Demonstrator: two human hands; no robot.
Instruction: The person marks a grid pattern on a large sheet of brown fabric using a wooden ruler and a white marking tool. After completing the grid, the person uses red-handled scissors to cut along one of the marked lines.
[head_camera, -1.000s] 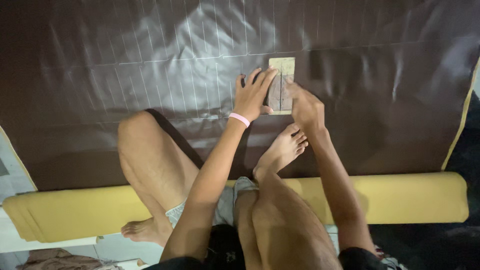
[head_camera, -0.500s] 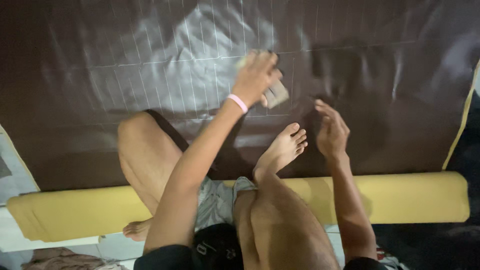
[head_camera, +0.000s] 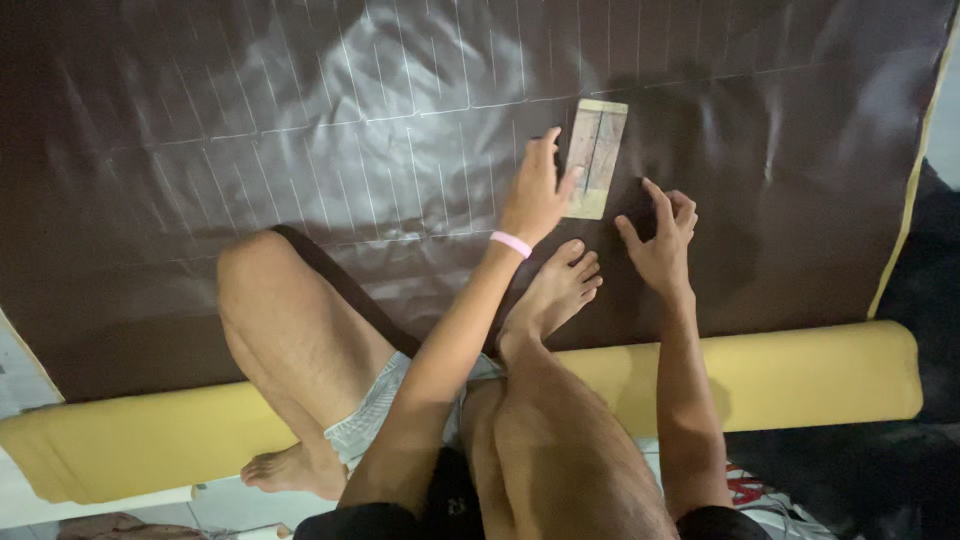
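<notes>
The left hand lies flat with its fingers spread, palm down on the dark brown sheet, and its fingertips rest against the left edge of a small rectangular template. It presses rather than pinches; nothing is clasped in it. A pink band circles the left wrist. The right hand sits just right of the template's lower end, apart from it, with its fingers loosely curled and its fingertips touching the sheet; whether it holds a small marking tool cannot be told. The template is pale wood or card in colour, longer than wide, and lies flat on the sheet, tilted slightly from upright, near the centre-right of the view. The sheet is glossy and carries a grid of thin white lines, chiefly to the left of the template. A bare right foot rests on the sheet directly below the two hands, and the left knee is raised at the left. The near edge of the sheet wraps into a yellow roll that runs across the view under the legs.
</notes>
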